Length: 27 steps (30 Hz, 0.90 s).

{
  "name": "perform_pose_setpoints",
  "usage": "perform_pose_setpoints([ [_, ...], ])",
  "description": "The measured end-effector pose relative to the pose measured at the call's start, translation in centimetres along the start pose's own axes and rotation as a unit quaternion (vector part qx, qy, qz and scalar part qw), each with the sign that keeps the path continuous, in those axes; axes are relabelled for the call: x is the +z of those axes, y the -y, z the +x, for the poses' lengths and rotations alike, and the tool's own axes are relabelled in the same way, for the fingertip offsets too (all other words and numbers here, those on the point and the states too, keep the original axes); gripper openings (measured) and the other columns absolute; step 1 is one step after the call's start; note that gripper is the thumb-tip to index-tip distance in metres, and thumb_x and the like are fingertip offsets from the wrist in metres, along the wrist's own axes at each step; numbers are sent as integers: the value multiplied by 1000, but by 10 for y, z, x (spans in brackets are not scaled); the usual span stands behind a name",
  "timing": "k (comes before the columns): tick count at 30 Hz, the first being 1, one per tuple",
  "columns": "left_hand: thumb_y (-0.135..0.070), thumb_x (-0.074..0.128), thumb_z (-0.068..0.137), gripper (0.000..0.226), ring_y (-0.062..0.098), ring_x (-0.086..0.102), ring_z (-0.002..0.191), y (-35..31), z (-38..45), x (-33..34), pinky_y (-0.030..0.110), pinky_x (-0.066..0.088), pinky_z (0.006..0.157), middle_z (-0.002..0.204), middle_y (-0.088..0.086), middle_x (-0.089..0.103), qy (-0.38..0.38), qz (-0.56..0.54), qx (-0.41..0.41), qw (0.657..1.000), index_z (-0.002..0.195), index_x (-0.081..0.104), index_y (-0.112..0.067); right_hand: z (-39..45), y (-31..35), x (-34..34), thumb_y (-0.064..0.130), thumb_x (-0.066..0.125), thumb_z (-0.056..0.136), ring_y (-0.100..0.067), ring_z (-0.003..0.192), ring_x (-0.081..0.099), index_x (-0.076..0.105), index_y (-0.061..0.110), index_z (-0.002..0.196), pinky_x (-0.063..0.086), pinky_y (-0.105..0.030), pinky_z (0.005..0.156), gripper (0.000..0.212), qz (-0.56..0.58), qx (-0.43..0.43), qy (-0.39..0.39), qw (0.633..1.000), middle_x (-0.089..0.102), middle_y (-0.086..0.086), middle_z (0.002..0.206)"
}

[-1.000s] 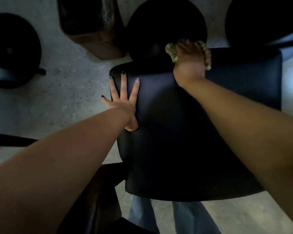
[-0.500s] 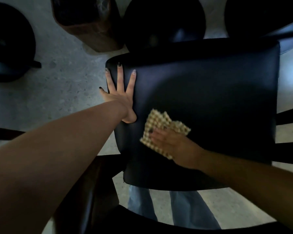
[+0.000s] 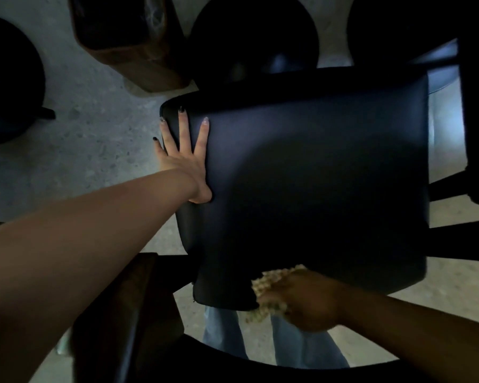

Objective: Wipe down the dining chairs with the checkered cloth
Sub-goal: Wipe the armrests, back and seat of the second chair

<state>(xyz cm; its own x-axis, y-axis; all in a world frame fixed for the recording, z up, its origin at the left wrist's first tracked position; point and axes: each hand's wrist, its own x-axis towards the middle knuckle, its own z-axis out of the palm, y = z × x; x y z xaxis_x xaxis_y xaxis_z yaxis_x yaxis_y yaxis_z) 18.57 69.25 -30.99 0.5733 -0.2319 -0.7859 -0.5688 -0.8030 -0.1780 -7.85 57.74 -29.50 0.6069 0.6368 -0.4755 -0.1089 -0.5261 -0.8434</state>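
A dark padded dining chair seat (image 3: 315, 175) fills the middle of the view. My left hand (image 3: 184, 158) lies flat with spread fingers on the seat's left edge, near the far corner. My right hand (image 3: 304, 299) is at the near edge of the seat, blurred, with its fingers curled round the bunched beige checkered cloth (image 3: 268, 293). The cloth sticks out to the left of the hand and hangs partly off the seat's front edge.
A brown wooden box (image 3: 127, 42) stands on the concrete floor at the back left. Round black stools (image 3: 255, 31) stand behind the chair, one more at far left (image 3: 9, 87). A dark chair frame (image 3: 465, 120) is to the right. My jeans legs (image 3: 302, 344) show below.
My right hand has drawn the cloth from the seat's far edge across to the near front edge, bunching it up. The left hand has stayed pressed on the left side.
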Motion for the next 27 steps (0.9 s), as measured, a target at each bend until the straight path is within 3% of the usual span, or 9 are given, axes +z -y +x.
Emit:
perform_pose_setpoints([
  [2,-51,73,66,148,50,-35,136,-4,-2,0,64,-4,114,139,27,-49,-8,-7,6,1000,119,-59,-12,0,8,-42,17,50,95,-8,108,61,63,17,121,48,-32,97,29,108,38,-131,985,66,-1,118],
  [4,-50,76,65,148,46,-37,136,-9,-2,-5,66,-5,112,142,22,-49,-23,-28,26,999,130,-51,-12,7,8,-92,5,51,91,-1,98,64,66,8,113,51,-24,91,27,147,36,-344,927,69,-5,107],
  [6,-49,80,62,150,42,-37,137,-14,1,-11,68,0,111,141,13,-51,-27,-51,49,997,131,-50,-19,18,1,-147,7,47,88,-6,102,63,64,8,116,48,-23,94,33,93,61,-498,860,69,-9,108],
  [9,-51,82,60,155,43,-42,134,-24,5,-14,73,3,109,139,13,-54,0,-56,35,998,125,-56,-21,48,-11,-219,11,45,86,-28,113,58,58,12,128,42,-35,100,44,-72,110,-602,788,64,-14,121],
  [10,-52,82,59,157,44,-45,131,-28,6,-14,75,1,107,137,14,-56,9,-58,20,998,120,-60,-21,62,-17,-231,8,45,86,-29,119,52,52,14,135,36,-35,105,50,-161,119,-580,790,59,-14,130],
  [12,-51,81,59,157,45,-48,128,-33,9,-13,76,-2,106,133,14,-59,17,-68,1,998,106,-65,-21,92,-29,-236,13,39,93,-28,139,31,30,18,149,17,-38,117,57,-288,155,-433,840,37,-9,151],
  [15,-50,82,57,157,43,-50,126,-33,11,-12,76,-4,105,131,12,-61,14,-76,-1,997,101,-67,-24,123,-46,-219,20,43,97,-25,147,6,7,13,153,1,-40,119,67,-347,201,-283,871,10,-7,160],
  [22,-54,82,52,160,42,-49,128,-33,8,-12,75,-3,105,129,10,-64,0,-73,6,997,107,-65,-25,55,-90,-221,4,50,88,-32,145,15,21,5,150,5,-40,120,68,-355,157,-325,863,21,-16,156],
  [27,-50,79,54,156,43,-47,130,-34,7,-12,75,-2,105,131,11,-62,-3,-68,3,998,108,-65,-24,-35,-130,-214,-15,48,71,-47,137,29,38,-7,140,19,-54,114,71,-280,250,-411,831,35,-29,145],
])
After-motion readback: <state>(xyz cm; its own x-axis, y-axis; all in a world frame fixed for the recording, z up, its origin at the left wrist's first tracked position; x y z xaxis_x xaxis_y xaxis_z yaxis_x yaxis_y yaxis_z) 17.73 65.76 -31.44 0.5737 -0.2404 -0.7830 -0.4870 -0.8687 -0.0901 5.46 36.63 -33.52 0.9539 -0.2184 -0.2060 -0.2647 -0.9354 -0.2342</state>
